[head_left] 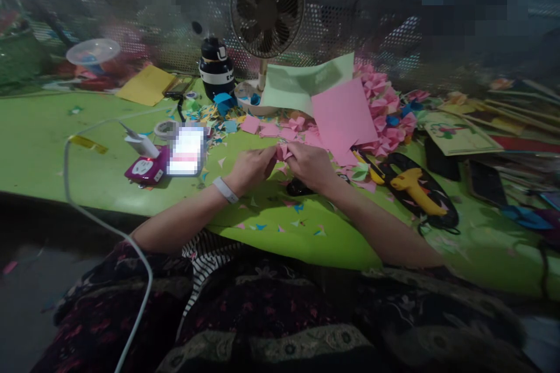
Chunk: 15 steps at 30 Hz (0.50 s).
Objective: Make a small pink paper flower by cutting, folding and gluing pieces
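Both my hands meet over the green table point(52, 145) and pinch one small folded piece of pink paper point(284, 152). My left hand point(251, 167), with a white band at the wrist, grips its left side with closed fingers. My right hand point(312, 164) grips its right side, fingers curled. Just behind the hands lies a sheet of pink paper point(341, 116) and a heap of folded pink paper flowers point(385, 111). Small coloured paper scraps point(289, 224) are scattered on the table under my forearms.
A desk fan point(266, 6) stands behind the paper, with a dark bottle point(216, 70) to its left. A phone point(186, 151) and a magenta device point(146, 169) with a white cable point(70, 186) lie at left. A yellow glue gun point(413, 186) rests at right, cards and papers point(464, 134) beyond.
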Available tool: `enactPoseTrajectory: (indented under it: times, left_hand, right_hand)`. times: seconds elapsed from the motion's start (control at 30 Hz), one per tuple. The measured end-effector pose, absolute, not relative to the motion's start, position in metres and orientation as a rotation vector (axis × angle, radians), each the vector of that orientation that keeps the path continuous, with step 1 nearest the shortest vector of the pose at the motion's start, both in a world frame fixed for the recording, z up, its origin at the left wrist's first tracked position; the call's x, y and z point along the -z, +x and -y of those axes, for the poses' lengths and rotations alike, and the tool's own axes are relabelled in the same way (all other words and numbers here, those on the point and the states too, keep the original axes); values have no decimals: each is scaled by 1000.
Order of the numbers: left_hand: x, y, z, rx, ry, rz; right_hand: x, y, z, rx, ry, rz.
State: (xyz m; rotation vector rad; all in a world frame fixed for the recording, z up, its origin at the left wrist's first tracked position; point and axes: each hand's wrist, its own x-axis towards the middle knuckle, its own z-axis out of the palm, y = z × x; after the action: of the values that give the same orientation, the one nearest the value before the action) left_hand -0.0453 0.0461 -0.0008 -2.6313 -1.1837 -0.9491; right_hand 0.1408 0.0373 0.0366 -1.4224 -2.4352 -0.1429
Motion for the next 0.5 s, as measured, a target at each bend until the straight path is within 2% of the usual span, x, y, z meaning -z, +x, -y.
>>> enactPoseTrajectory:
  times: [0.5]
  left_hand:
    - [4, -43, -41, 971, -2665, 1238]
  right_hand:
    - [-40, 136, -33, -49, -1438, 2383]
